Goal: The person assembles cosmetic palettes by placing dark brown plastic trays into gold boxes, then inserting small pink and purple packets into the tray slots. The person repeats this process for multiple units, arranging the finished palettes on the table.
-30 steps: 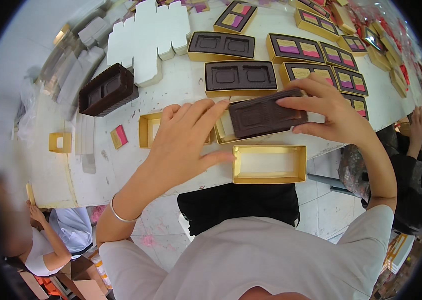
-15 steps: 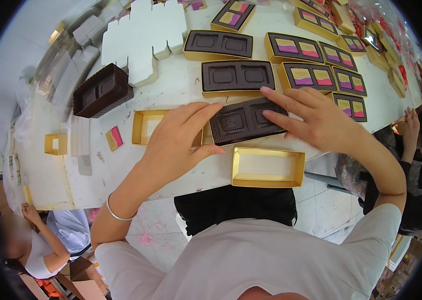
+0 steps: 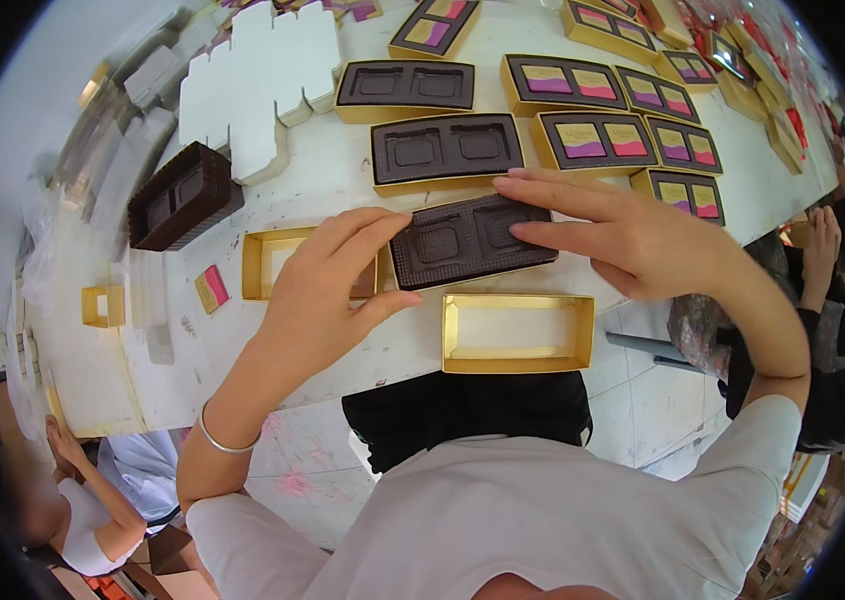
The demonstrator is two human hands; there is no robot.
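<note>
A dark brown plastic tray with two square hollows sits in a gold box in front of me. My left hand is at the box's left end, fingers stretched and thumb apart, its fingertips by the upper left corner. Over the right part of the tray, my right hand has its fingers spread, the fingertips at the tray's far edge and right hollow. Nearer to me stands a gold box without a tray. Another gold box lies partly behind my left hand.
Beyond are gold boxes with bare trays and filled boxes at right. At left are stacked brown trays, white folded boxes, a gold-and-pink square piece and a small gold frame. Other people sit at both sides.
The whole view has shifted, so the table things appear slightly farther left. My right fingers have shifted slightly over the tray; my left hand stays by the box's left end.
</note>
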